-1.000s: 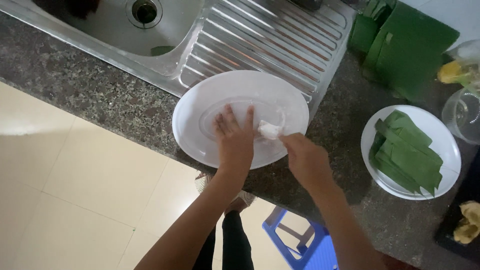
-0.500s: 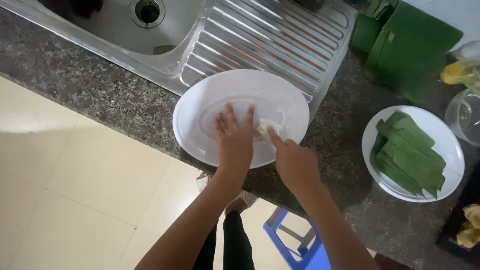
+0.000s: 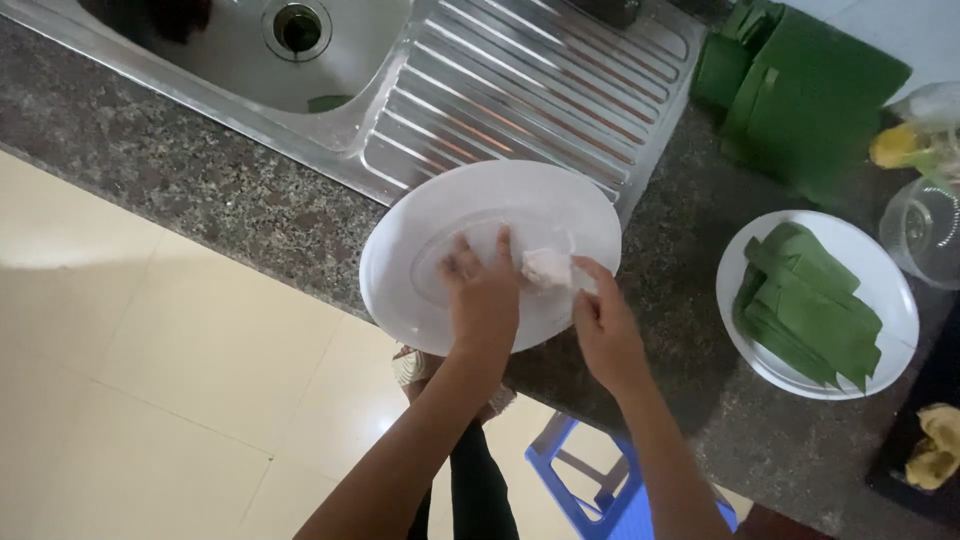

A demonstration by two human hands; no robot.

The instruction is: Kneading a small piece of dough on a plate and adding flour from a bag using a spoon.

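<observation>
A large white plate (image 3: pixel 430 230) lies on the speckled stone counter, overhanging its front edge. My left hand (image 3: pixel 485 295) rests flat on the plate's middle with the fingers spread. A small pale, whitish lump (image 3: pixel 548 268) sits on the plate between my hands. My right hand (image 3: pixel 598 318) touches it with the fingertips; whether it grips the lump or only presses it is unclear.
A steel sink (image 3: pixel 250 40) with a ribbed drainboard (image 3: pixel 530 85) lies behind the plate. To the right stand a second white plate (image 3: pixel 890 300) with folded green leaves (image 3: pixel 805 305), a stack of green leaves (image 3: pixel 810 90) and a glass jar (image 3: pixel 925 230). A blue stool (image 3: pixel 600 480) stands on the floor below.
My right hand has drawn in toward the left hand along the plate, staying at the pale lump. The left hand has stayed pressed on the plate.
</observation>
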